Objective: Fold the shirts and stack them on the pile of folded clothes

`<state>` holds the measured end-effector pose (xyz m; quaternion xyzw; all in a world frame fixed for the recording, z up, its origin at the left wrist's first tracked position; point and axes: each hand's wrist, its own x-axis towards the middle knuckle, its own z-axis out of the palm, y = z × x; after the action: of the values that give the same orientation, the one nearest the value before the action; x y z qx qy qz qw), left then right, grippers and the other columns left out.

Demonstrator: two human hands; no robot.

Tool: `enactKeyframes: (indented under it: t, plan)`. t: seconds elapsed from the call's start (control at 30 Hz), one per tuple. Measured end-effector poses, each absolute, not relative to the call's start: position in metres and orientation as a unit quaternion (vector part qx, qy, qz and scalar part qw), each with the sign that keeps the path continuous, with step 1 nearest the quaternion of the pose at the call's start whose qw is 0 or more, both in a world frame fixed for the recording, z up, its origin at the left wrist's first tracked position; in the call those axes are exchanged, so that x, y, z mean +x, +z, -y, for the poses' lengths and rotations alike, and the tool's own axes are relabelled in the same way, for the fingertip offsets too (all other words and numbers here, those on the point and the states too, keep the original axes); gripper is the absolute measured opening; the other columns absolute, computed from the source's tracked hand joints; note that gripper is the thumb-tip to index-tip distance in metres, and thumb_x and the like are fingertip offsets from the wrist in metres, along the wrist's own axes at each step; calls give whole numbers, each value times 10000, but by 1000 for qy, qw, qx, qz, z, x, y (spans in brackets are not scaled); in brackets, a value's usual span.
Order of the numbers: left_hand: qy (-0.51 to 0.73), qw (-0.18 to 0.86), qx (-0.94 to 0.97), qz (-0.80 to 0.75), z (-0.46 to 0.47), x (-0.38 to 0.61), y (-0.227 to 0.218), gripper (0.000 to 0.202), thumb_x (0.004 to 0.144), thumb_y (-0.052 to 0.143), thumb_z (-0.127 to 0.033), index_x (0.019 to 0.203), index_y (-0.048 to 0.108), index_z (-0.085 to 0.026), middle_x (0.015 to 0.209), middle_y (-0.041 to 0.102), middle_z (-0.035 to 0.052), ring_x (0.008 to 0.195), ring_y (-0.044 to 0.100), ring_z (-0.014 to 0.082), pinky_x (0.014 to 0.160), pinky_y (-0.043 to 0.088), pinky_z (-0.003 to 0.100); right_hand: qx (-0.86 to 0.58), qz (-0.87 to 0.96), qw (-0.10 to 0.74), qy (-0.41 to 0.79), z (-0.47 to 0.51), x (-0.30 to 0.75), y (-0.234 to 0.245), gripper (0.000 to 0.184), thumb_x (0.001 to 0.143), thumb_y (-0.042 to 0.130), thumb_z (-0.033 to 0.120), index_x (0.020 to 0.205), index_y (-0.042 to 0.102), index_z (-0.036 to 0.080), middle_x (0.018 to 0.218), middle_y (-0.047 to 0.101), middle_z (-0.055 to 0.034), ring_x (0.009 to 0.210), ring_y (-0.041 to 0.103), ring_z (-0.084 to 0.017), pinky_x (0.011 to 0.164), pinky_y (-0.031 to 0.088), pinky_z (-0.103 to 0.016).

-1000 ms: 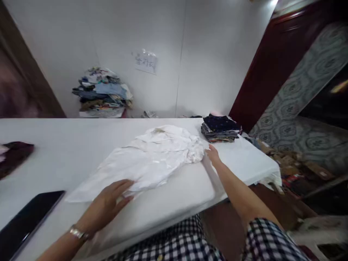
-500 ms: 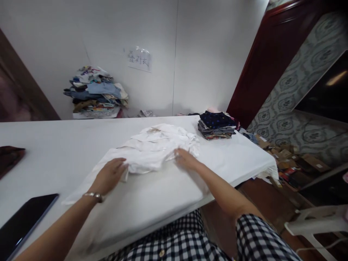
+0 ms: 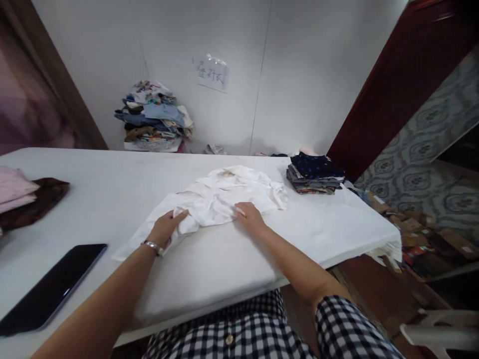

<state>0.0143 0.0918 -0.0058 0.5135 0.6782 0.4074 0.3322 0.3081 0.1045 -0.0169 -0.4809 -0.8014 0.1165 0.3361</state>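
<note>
A crumpled white shirt point(image 3: 224, 192) is spread on the white-covered table in front of me, with one part stretching toward the lower left. My left hand point(image 3: 166, 227), a silver band at its wrist, is closed on the shirt's near left edge, thumb over a small folded flap. Farther right, my right hand point(image 3: 250, 217) grips the near edge with its fingers bent into the fabric. The fingertips of both hands are partly hidden by cloth.
A dark phone point(image 3: 54, 286) lies at the left front. Pink folded cloth point(image 3: 17, 187) rests on a dark brown garment point(image 3: 54, 197). Folded clothes point(image 3: 314, 172) are stacked at the back right, and a tall clothes pile point(image 3: 155, 117) stands by the wall. The table edge point(image 3: 209, 304) is close to my body.
My view has turned left, so the pink cloth shows. My left hand has taken hold of the shirt's near edge and turned up a flap; my right hand has closed on the fabric.
</note>
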Motion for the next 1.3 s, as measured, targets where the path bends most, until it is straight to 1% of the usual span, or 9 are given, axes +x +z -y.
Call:
enactKeyframes:
  t: [0.2, 0.33, 0.43, 0.63, 0.77, 0.93, 1.13, 1.23, 1.3]
  plan:
    - [436, 347, 484, -675, -84, 18, -17, 430, 695, 562, -592, 714, 623, -167, 592, 561, -14, 566, 475, 130, 491, 350, 228, -429, 870, 232, 72, -95, 244, -8, 491, 806, 626, 506, 1194, 570, 209, 1164, 619, -93, 1084, 520, -250, 912, 404, -378]
    - [495, 330, 493, -635, -83, 15, -20, 407, 720, 548, -573, 664, 575, -172, 551, 488, -35, 560, 426, 115, 505, 334, 225, -476, 852, 203, 76, -103, 221, -14, 241, 851, 561, 317, 1037, 639, 184, 1045, 649, -88, 1025, 538, -242, 874, 414, -356]
    - [509, 279, 516, -630, -80, 12, -17, 373, 748, 523, -534, 694, 606, -174, 568, 505, -31, 592, 453, 126, 548, 362, 230, -500, 812, 259, 153, -117, 230, -7, 246, 861, 455, 159, 990, 659, 206, 1002, 673, -43, 963, 573, -184, 863, 418, -294]
    - [482, 141, 619, -604, -72, 12, -1, 355, 842, 447, -421, 1026, 668, -214, 944, 673, 17, 892, 592, 182, 831, 435, 263, -478, 720, 436, 251, -118, 273, 49, 234, 857, 460, 333, 906, 651, 208, 777, 633, 14, 751, 566, -151, 715, 438, -250]
    - [502, 115, 632, -579, -67, 15, 6, 359, 857, 411, -371, 1052, 661, -204, 1085, 670, 38, 1016, 590, 195, 929, 418, 283, -438, 723, 451, 288, -90, 291, 68, 246, 836, 506, 394, 815, 632, 184, 727, 583, 13, 706, 518, -132, 657, 415, -230]
    - [424, 162, 685, -570, -52, 28, 16, 316, 821, 441, -446, 856, 663, -224, 866, 689, 13, 849, 612, 191, 780, 433, 265, -452, 742, 336, 363, -59, 320, 49, 279, 835, 532, 413, 732, 631, 173, 624, 539, 25, 606, 474, -112, 570, 376, -223]
    - [302, 218, 752, -544, -14, 55, 46, 430, 808, 410, -577, 594, 510, -217, 561, 532, -12, 574, 493, 159, 572, 344, 271, -551, 657, 486, 169, -21, 358, 18, 213, 834, 537, 349, 876, 678, 195, 826, 637, -41, 790, 558, -168, 735, 442, -289]
    - [373, 270, 696, -551, -1, 68, 59, 451, 803, 412, -597, 575, 452, -211, 538, 459, -22, 572, 452, 147, 562, 348, 258, -562, 590, 486, 317, 9, 353, 2, 243, 837, 544, 398, 902, 669, 200, 683, 600, -12, 621, 540, -145, 589, 444, -269]
    - [419, 348, 638, -545, 6, 84, 62, 435, 790, 438, -608, 620, 488, -210, 584, 495, -23, 609, 477, 150, 576, 380, 251, -536, 536, 450, 471, 26, 341, -5, 337, 793, 610, 447, 1043, 636, 222, 676, 611, -2, 585, 561, -150, 507, 433, -252]
